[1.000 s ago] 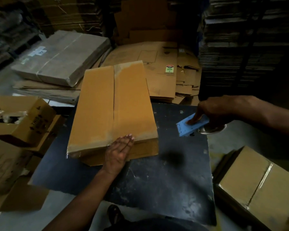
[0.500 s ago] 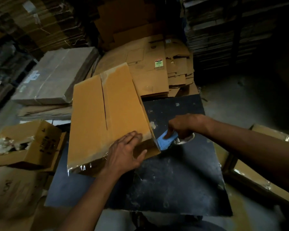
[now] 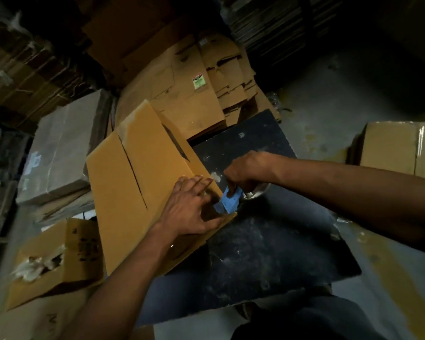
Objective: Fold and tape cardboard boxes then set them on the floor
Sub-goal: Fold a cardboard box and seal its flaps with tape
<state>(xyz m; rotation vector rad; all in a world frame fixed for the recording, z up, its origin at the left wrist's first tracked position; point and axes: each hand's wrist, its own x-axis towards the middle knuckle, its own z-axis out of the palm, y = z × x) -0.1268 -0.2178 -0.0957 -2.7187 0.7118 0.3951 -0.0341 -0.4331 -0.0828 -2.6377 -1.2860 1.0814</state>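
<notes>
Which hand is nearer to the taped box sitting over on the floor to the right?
Right. The right hand grips the blue tape dispenser at the table's middle, on the taped box's side; the left hand presses the orange box farther left.

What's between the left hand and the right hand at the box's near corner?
In the head view, the blue tape dispenser sits between the left hand and right hand, against the cardboard box's near corner; the right hand grips it.

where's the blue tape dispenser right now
In the head view, the blue tape dispenser is centre frame, gripped by the right hand against the near right corner of the box.
</notes>
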